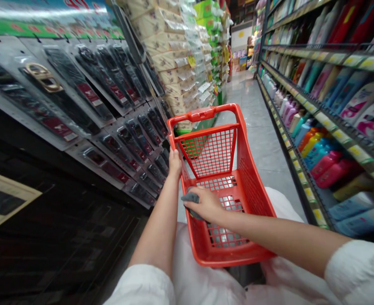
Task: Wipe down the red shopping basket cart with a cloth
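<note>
A red shopping cart basket (255, 178) with grid walls and a grid floor stands in front of me, its handle at the far end. On the outer left side of the basket, below the handle, my left hand (174, 163) is wrapped round the rim, fingers mostly hidden. My right hand (206, 204) reaches across the basket and pinches a dark grey cloth (191, 199) against the left rim. Part of the cloth hangs inside the left wall.
Packaged belts (92, 93) hang on a rack at the left, close to my left arm. Stacked tissue packs (168, 55) stand beyond it. Bottle shelves (326, 114) run along the right. A tiled aisle (257, 110) leads away.
</note>
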`<state>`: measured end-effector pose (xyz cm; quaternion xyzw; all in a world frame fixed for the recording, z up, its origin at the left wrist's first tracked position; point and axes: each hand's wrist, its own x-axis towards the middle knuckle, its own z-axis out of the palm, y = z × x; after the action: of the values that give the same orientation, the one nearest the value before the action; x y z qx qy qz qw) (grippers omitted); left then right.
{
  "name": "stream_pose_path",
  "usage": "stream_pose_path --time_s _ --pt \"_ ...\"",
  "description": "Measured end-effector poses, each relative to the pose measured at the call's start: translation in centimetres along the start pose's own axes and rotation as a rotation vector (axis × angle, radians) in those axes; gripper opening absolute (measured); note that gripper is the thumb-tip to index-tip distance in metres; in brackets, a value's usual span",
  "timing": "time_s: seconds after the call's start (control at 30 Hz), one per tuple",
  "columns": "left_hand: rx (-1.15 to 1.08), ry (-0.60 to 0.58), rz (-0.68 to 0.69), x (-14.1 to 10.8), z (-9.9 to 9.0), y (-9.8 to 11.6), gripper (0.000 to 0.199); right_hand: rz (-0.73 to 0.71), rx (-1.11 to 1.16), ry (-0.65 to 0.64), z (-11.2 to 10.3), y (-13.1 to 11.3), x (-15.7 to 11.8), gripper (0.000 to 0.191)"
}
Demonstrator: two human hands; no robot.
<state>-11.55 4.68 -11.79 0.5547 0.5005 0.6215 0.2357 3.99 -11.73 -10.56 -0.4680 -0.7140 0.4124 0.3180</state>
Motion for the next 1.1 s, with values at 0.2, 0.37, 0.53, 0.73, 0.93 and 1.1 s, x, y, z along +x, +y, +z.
stream_pose_path --time_s 0.2,0.37,0.53,0.73,0.93,1.1 --pt "-0.060 -0.017 -0.047 0.1 0.1 -0.3 0.058 -0.028 -0.015 0.170 -0.5 -0.9 7.2 0.018" --pt "-0.041 0.012 -0.053 0.3 0.0 -0.8 0.060 -0.173 -0.139 0.020 -0.3 -0.4 3.1 0.023" --pt "0.157 0.163 -0.125 0.3 -0.7 -0.3 0.064 -0.283 -0.200 -0.280 -1.7 -0.5 -5.0 0.026" --pt "0.249 0.051 -0.119 -3.7 -1.2 1.0 0.061 -0.419 -0.314 -0.479 -3.2 -0.9 -6.3 0.028" --pt "0.294 -0.059 -0.177 -8.5 -1.7 1.5 0.073 -0.507 -0.378 -0.456 -3.4 -0.7 -6.1 0.025" --pt "0.309 -0.059 -0.182 -8.6 -1.7 2.2 0.076 -0.699 -0.412 -0.750 -5.6 0.0 -7.2 0.026"
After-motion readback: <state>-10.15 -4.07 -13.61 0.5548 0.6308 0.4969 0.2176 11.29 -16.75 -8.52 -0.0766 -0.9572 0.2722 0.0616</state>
